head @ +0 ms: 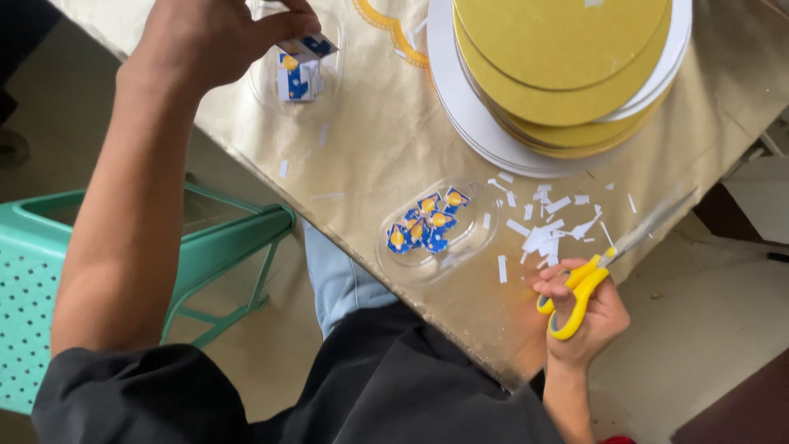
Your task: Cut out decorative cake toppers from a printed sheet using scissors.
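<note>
At the far left stands a teal plastic chair (pixel 49 271) with a perforated seat, beside the gold-covered table (pixel 386 140). The person's left arm reaches over it to the far side of the table, where the left hand (pixel 218 37) hovers over a clear plastic tray (pixel 265 86). Its fingertips are pressed together on a small strip of blue and white stickers (pixel 306 49), pinching its upper end; more of the same printed paper (pixel 296 80) stands folded inside that tray, just under the hand. A few thin white paper slivers (pixel 283 168) lie on the table near the tray.

Nearer, in the middle of the table, a second clear oval tray (pixel 477 234) holds a small heap of cut-out stickers (pixel 423 222), blue with yellow centres, lying loose and overlapping. Just to its right a scatter of white paper trimmings (pixel 546 234) covers the table top.

Beyond the trimmings, at the far right, a stack of round cake boards (pixel 567 99), gold over white, rests on the table and runs out of the top edge of the view.

At the near right edge of the table the right hand (pixel 588 316) holds yellow-handled scissors (pixel 579 288). The fingers are curled through the loops and closed around them, and the blades point up and to the right, blurred, so whether they are apart cannot be told. The hand is just beside the trimmings, well apart from the left hand.
</note>
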